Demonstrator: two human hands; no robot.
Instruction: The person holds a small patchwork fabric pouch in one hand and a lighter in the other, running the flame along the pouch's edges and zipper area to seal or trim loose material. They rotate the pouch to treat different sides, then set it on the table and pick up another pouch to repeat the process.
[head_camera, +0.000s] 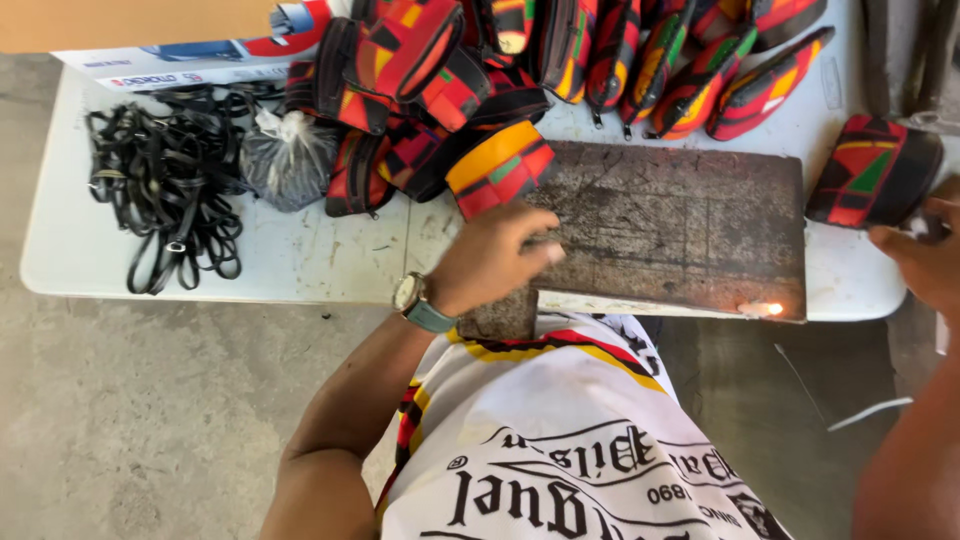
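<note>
I see the right hand (925, 262) grip closed on a patterned pouch (873, 172) at the table's (300, 260) right edge. Left hand (492, 262) rests fingers curled on the dark board (680, 225), probably holding nothing; small flame (765, 309) at the board's near corner.

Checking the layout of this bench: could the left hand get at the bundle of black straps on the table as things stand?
Probably yes. The left hand rests on the dark board's near edge, and the black straps lie uncovered further left on the white table, with bare tabletop between them.

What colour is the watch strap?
Teal watch strap on the left wrist, clear in the head view.
</note>
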